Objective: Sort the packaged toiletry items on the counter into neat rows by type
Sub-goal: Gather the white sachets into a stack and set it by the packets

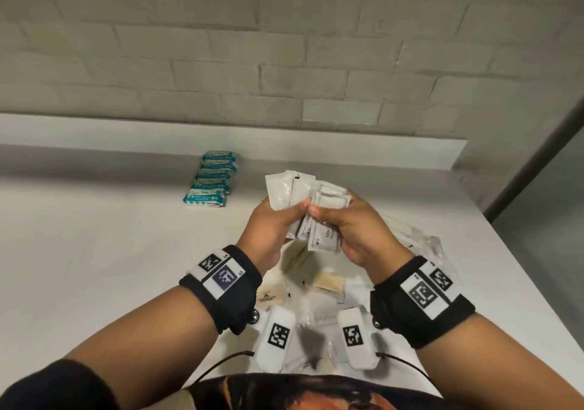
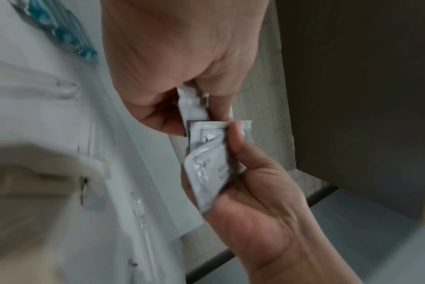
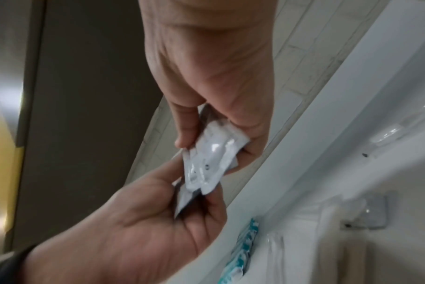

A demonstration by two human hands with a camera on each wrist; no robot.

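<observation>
While we stand at the white counter [image 1: 94,251], a pale brick wall [image 1: 221,46] rises behind a low ledge [image 1: 126,131] at its far edge, and a dark panel [image 2: 364,76] shows off to the right. A neat row of teal packs [image 1: 212,179] lies on the far left of the counter. Close to our body a loose heap of packets [image 1: 319,286], cream and clear ones, lies under our wrists.

We hold both hands raised above the heap, palms turned toward each other, thumbs nearly meeting. Our left hand [image 1: 274,223] curls its fingers round a fan of white sachets [image 1: 292,193], thumb pressed across their front. Our right hand [image 1: 354,229] pinches another bunch of sachets between thumb and curled fingers, one with printed text hanging lowest. In the wrist views the two bunches overlap and touch between the hands; how many sachets each hand has, we cannot tell. Black bands with coded tags wrap both wrists.
</observation>
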